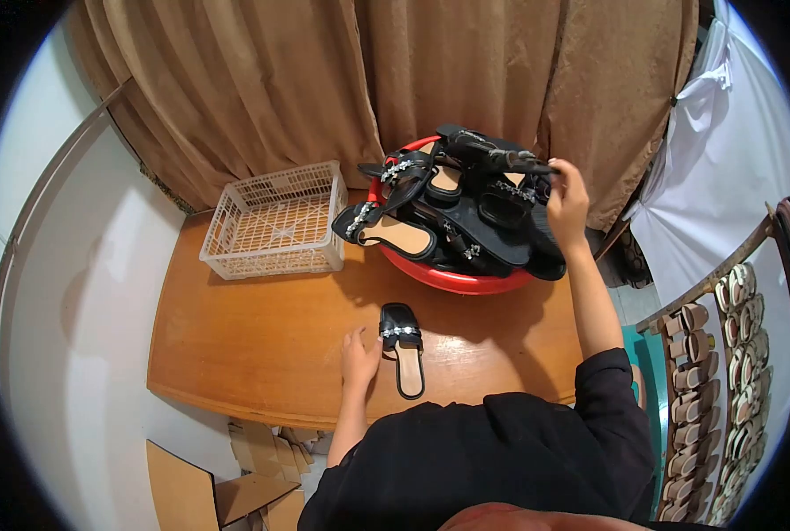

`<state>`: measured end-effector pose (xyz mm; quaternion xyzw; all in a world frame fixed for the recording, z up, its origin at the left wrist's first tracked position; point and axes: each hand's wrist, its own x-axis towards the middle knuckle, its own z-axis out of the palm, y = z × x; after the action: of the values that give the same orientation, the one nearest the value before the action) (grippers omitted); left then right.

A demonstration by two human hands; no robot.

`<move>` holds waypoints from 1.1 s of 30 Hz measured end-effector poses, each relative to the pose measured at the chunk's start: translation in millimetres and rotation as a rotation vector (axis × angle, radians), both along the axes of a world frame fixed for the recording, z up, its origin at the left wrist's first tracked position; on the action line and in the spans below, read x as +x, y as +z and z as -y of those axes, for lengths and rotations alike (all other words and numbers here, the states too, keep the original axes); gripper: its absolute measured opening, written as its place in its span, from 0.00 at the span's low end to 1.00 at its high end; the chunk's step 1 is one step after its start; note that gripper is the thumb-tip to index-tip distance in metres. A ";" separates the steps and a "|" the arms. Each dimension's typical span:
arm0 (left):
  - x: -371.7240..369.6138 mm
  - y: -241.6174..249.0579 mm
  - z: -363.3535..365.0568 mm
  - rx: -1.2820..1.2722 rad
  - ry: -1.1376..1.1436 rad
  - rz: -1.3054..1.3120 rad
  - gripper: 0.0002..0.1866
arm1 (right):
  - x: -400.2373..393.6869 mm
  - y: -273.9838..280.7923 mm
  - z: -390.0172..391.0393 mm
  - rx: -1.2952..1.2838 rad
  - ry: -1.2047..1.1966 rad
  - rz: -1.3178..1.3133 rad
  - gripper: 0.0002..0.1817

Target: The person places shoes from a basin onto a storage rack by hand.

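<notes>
My left hand (359, 358) rests flat and open on the orange-brown wooden table (262, 345), near its front edge, fingers loose and touching the side of a single black flat sandal with a tan insole and a jewelled strap (403, 350). That sandal lies alone on the table, toe toward the back, just in front of the round red plastic basin (452, 279).

My right hand (567, 203) reaches up to the right side of the heap of black jewelled sandals (466, 203) piled in the basin, fingers curled on the end of the topmost black sandal (492, 150); whether they fully close around it I cannot tell.

These sandals look light and thin, with bendy soles and floppy straps, and the straps in the heap seem likely to snag on each other. I judge the sole's edge near the heel the firmest place to pinch.

An empty white plastic lattice basket (275, 221) stands at the back left of the table.
</notes>
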<state>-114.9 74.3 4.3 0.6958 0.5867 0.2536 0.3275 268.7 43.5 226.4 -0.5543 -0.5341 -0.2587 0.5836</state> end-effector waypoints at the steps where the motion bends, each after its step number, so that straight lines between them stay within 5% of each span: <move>1: 2.2 6.8 -1.3 0.108 -0.015 0.020 0.23 | 4.6 6.7 2.3 0.060 0.001 -0.028 0.11; 9: 43.9 76.0 7.1 0.394 -0.145 0.281 0.15 | 17.2 65.5 74.1 0.275 0.346 -0.469 0.10; 16: 99.6 106.8 41.6 0.293 -0.398 0.718 0.14 | 36.4 44.2 112.4 0.424 1.323 -0.691 0.13; 19: 126.8 111.8 62.5 -0.301 -0.660 1.087 0.28 | 55.8 -1.0 86.3 0.277 1.853 -0.747 0.19; 21: 138.5 100.8 74.1 -0.613 -0.894 1.124 0.35 | 33.4 -20.6 75.2 0.221 1.995 -0.778 0.26; 23: 145.1 96.1 88.5 -0.773 -1.032 0.964 0.34 | 29.3 -43.3 67.8 0.139 2.013 -0.827 0.26; 28: 149.8 89.6 121.7 -0.733 -0.843 1.009 0.26 | 2.3 -54.9 71.7 0.114 1.981 -1.005 0.14; 31: 142.0 83.0 126.0 -0.711 -0.779 1.058 0.24 | -14.0 -44.7 83.0 -0.004 1.786 -1.220 0.12; 33: 137.4 72.0 124.9 -0.593 -0.742 1.044 0.25 | -15.1 -49.5 75.8 -0.023 1.915 -1.178 0.17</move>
<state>22.6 -50.6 76.4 0.5186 0.1211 0.2552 0.8070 253.6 -32.3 176.9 0.0433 -0.3832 0.6032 0.6981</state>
